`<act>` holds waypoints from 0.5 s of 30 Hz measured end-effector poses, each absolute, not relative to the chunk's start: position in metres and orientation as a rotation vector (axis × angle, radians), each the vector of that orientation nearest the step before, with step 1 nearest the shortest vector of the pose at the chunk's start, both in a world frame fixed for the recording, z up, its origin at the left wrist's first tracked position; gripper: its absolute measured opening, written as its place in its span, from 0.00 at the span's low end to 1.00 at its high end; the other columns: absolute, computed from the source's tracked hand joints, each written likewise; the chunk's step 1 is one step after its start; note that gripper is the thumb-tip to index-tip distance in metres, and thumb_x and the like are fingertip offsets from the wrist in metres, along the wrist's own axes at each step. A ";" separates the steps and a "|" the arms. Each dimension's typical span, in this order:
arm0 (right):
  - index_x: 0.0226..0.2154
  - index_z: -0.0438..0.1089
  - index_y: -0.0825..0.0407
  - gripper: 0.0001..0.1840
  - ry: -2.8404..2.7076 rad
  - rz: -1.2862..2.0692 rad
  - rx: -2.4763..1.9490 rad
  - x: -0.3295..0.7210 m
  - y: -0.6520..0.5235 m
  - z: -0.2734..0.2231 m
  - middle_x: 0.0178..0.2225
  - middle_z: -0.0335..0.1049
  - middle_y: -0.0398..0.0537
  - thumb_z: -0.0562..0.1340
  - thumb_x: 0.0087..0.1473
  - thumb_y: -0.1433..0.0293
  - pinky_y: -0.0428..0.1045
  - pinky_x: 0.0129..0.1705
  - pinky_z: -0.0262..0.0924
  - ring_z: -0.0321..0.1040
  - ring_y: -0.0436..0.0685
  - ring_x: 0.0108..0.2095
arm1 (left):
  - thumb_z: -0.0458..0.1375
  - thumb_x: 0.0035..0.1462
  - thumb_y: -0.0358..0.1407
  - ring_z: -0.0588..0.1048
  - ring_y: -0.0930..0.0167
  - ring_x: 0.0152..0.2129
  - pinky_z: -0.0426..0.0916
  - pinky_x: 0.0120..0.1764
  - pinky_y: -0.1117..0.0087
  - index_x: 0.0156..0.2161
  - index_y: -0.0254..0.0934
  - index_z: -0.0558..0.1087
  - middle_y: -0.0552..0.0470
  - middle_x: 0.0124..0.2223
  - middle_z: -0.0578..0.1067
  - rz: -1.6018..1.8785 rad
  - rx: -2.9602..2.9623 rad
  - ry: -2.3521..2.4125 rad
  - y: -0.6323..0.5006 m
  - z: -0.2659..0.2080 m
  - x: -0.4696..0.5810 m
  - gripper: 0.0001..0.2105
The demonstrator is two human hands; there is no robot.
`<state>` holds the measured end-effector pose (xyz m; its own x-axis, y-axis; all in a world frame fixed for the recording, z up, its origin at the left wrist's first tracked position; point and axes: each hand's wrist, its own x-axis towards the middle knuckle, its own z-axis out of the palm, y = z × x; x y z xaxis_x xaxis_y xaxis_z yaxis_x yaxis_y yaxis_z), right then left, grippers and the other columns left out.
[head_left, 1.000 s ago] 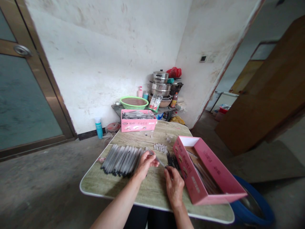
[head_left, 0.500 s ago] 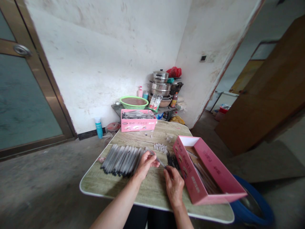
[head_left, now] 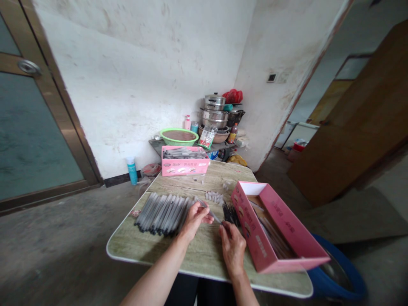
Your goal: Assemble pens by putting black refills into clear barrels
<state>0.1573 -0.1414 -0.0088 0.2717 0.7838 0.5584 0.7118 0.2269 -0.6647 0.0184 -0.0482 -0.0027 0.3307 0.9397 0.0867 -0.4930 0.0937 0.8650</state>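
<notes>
A translucent grey pen slants between my two hands above the table. My left hand has its fingers closed on the upper end, and my right hand pinches the lower end, hiding that tip. Beside my left hand lies a row of similar pens, their dark ends toward me. Thin black pieces are heaped just beyond my right hand, against the near pink box. Small whitish translucent pieces lie past the held pen.
Long thin pieces lie inside the near pink box. Another pink box, filled with pens, stands at the far edge of the wood-patterned table. Behind it are a green basin and stacked pots. A blue tub sits at right.
Both hands keep almost the same place and hold on the pen. My right hand has shifted very slightly; the rest looks the same.
</notes>
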 end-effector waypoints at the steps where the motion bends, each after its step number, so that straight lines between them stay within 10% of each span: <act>1: 0.40 0.71 0.54 0.14 -1.456 0.101 -1.502 0.157 -0.141 -0.009 0.35 0.75 0.52 0.55 0.62 0.63 0.46 0.35 0.65 0.73 0.55 0.33 | 0.64 0.49 0.43 0.78 0.68 0.23 0.72 0.27 0.69 0.40 0.35 0.66 0.53 0.27 0.75 1.155 0.962 0.578 -0.048 -0.003 0.018 0.18; 15: 0.44 0.69 0.56 0.17 -1.408 0.094 -1.507 0.155 -0.141 -0.011 0.32 0.74 0.50 0.58 0.60 0.61 0.45 0.31 0.65 0.72 0.54 0.28 | 0.66 0.47 0.43 0.77 0.69 0.22 0.72 0.26 0.70 0.40 0.35 0.67 0.54 0.26 0.75 1.167 0.900 0.582 -0.046 -0.005 0.019 0.19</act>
<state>0.1549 -0.1412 -0.0107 0.3115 0.7739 0.5514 0.6936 0.2115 -0.6886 0.0195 -0.0460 -0.0045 0.3136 0.9479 0.0568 -0.5247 0.1231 0.8423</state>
